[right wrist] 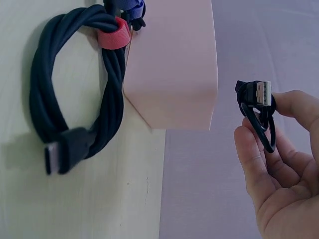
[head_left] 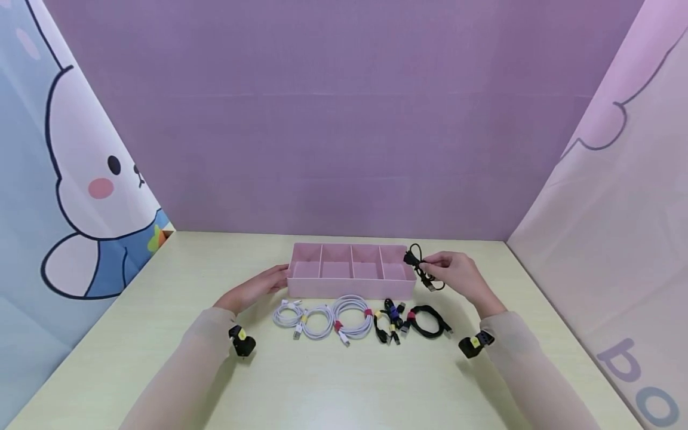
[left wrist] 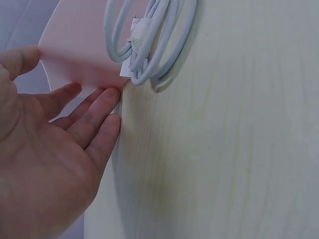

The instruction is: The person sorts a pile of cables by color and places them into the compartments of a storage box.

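Note:
My right hand [head_left: 457,272] pinches a small bundled black USB cable [head_left: 416,263] above the right end of a pink divided box [head_left: 349,289]. Its metal USB plug [right wrist: 267,93] sticks out between thumb and fingers in the right wrist view. At the box's left end, my left hand [head_left: 258,289] rests its fingertips against the wall, fingers fairly straight. The side of the pink box [left wrist: 82,45] fills the upper left of the left wrist view, with the left hand [left wrist: 60,134] touching it. The visible compartments hold nothing.
In front of the box lie coiled cables in a row: white coils [head_left: 318,322] and a larger white coil [head_left: 352,316] on the left, small black bundles [head_left: 392,313], then a black coil [head_left: 427,321] with a red strap. A purple backdrop [head_left: 344,119] stands behind the table.

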### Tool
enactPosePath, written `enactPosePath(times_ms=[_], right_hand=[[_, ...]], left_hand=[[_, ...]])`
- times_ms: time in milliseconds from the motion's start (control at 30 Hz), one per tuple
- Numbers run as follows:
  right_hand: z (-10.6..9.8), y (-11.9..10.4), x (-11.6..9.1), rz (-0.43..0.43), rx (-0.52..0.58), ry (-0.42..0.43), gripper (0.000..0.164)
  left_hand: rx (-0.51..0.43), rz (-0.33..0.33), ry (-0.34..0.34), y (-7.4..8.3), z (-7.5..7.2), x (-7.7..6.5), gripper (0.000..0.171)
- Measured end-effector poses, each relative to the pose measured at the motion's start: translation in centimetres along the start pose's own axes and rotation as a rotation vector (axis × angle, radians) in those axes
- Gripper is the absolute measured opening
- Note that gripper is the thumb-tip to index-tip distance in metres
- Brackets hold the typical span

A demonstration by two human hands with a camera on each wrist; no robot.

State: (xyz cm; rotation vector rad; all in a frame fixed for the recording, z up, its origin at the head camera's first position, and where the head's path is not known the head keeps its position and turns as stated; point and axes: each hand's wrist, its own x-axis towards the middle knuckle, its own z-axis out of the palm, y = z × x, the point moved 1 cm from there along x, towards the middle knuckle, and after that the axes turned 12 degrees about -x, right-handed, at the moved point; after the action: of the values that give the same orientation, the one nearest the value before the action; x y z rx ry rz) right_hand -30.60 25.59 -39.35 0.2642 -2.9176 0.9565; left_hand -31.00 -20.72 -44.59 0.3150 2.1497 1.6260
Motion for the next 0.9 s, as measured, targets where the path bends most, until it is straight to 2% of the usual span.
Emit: enactPosePath(times_ms=[267,900], right_hand=[[0.3,-0.5,0.5,-0.005,0.018,0.006,0.037],[1.4,-1.5,2.1,0.033,0.051,0.005,0.038]], left_hand=[[-0.01,0.008,-0.009,0.0,0.0,0.1,0.062],[0.004,0.007,-0.014,-0.3,-0.3,0.1,0.063]])
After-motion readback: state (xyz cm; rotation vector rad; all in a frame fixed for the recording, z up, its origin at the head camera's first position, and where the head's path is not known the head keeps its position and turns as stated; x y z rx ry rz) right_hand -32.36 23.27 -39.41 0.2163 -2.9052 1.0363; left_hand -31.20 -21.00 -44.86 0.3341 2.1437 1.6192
